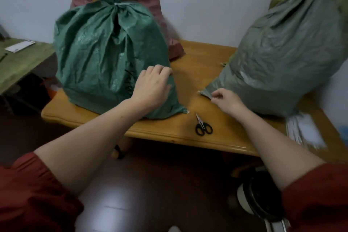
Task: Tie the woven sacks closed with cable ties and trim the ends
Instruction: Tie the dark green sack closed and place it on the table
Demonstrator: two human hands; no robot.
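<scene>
A dark green woven sack [98, 58] stands upright on the wooden table [197, 73], its neck gathered under a white cable tie [120, 3]. My left hand [152, 84] grips the sack's right side, fingers curled into the fabric. A grey-green sack [286, 58] leans at the right, its neck bunched tight. My right hand [224, 100] pinches that sack's lower left corner. Black-handled scissors [202, 126] lie shut on the table between my forearms.
A reddish sack [150, 0] stands behind the green one against the white wall. A bundle of white cable ties [305, 130] lies at the table's right front edge. A green side table [22, 56] is at the left. The floor is dark wood.
</scene>
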